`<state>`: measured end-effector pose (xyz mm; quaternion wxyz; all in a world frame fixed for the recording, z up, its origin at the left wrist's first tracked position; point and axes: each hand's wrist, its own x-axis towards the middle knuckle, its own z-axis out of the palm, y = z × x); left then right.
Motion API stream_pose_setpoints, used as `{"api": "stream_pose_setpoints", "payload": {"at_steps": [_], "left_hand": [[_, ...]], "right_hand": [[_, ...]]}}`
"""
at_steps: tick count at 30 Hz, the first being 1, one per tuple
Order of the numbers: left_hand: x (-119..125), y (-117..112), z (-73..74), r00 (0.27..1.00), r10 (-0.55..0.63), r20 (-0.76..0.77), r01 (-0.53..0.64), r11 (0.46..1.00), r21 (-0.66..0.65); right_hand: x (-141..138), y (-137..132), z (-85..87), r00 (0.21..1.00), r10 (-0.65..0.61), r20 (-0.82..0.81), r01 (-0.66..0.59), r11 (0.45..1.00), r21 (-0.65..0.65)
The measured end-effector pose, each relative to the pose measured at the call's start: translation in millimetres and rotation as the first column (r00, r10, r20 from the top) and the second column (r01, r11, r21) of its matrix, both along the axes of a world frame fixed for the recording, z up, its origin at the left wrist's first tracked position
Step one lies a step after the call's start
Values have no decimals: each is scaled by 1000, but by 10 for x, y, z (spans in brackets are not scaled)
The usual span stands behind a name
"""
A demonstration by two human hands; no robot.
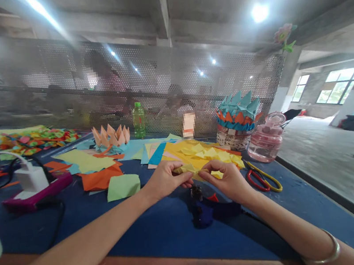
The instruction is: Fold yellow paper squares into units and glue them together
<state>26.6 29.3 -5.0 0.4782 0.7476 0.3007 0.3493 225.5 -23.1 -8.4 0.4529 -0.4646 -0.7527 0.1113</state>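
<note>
Between my two hands is a small piece of folded yellow paper [188, 169], held above the table. My left hand [167, 179] pinches its left end between thumb and fingers. Thumb and forefinger of my right hand [226, 179] are closed on its right end. Just below lies a dark blue corded tool with a red trigger, which looks like a glue gun [206, 213]. More folded yellow pieces [214, 152] rest on yellow sheets behind my hands. Scissors [263, 177] with red and yellow handles lie right of my right hand.
A pink-tinted jar [266, 141] and a basket topped with blue and orange folded paper [236, 116] stand at right. Further left are a peach paper flower [111, 138], a green bottle [139, 120], loose sheets [123, 187] and a purple power strip [39, 193] with cables.
</note>
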Motion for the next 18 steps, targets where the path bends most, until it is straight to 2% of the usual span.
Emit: {"api": "stream_pose_setpoints", "payload": {"at_steps": [7,18], "left_hand": [[-3,-29,24,1000,15,-10,-14,999,52],[-10,-69,57,995,71,-75,-53,975,216]], "right_hand": [[-1,44,-64,999,47,14,-45,995,-83],[-6,-3,1,992,1,128,-1,1000,-4]]}}
